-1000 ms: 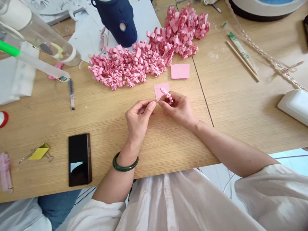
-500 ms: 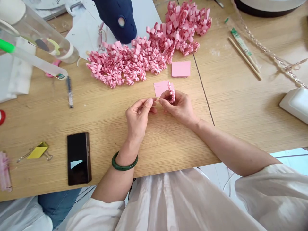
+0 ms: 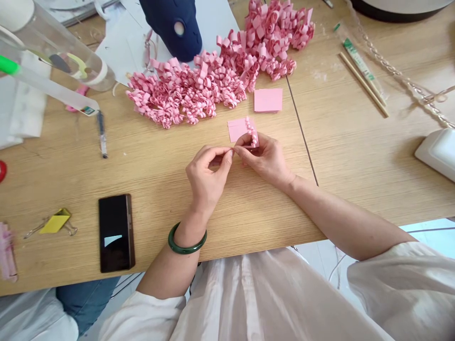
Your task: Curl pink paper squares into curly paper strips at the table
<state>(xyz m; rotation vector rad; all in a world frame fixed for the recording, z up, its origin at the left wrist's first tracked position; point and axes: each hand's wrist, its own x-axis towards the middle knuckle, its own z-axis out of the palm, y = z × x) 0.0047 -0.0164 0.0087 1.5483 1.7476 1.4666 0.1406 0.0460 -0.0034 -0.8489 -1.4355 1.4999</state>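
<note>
In my right hand (image 3: 265,158) is a narrow pink looped paper strip (image 3: 250,130), pinched between thumb and fingers, its frilled end standing up over the knuckles. My left hand (image 3: 209,173) has thumb and forefinger pinched together at the strip's near end, fingertips meeting those of the right. The bit between the fingertips is mostly hidden. Just behind the hands lies a pink paper sheet (image 3: 236,129) with slits along one edge. A stack of pink paper (image 3: 268,100) sits further back. Beyond that is a long heap of curled pink paper flowers (image 3: 199,87).
A phone (image 3: 115,233) and a yellow binder clip (image 3: 57,221) lie at left, a pen (image 3: 102,135) above them. A dark blue object (image 3: 174,28) and a clear bottle (image 3: 67,52) stand behind. Wooden sticks (image 3: 364,84) and a white box (image 3: 439,154) are at right.
My left hand has moved slightly right, its thumb and forefinger closing on the strip's end. The looped strip leans a little more leftward in my right hand.
</note>
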